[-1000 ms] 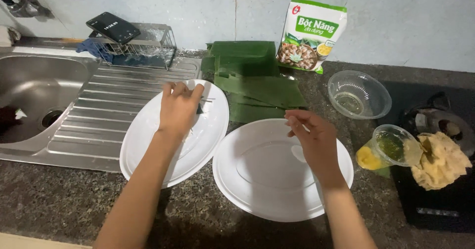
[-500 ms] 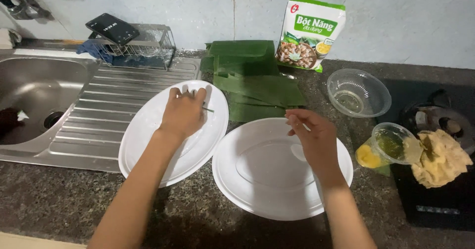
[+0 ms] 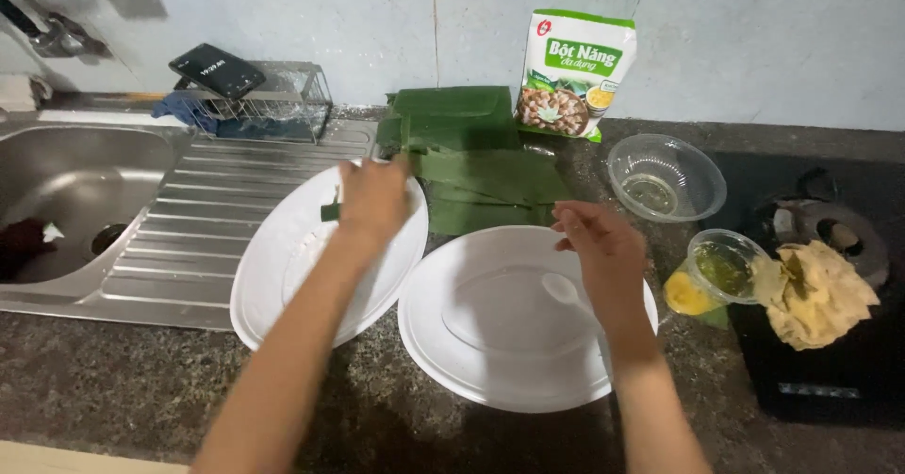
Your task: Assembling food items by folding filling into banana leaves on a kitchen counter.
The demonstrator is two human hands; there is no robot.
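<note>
While both plates (image 3: pixel 283 276) sit bare, left hand (image 3: pixel 374 199) grips a leaf strip (image 3: pixel 329 212); right hand (image 3: pixel 603 253) loosely open, leaves (image 3: pixel 471 158) stacked.

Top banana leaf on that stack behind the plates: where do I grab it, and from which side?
Probably pinch the near long edge of the top banana leaf, coming from the front over the left plate. It lies flat and that edge overhangs toward the plates; the left hand is already there. The right hand hovers over the right plate.
</note>
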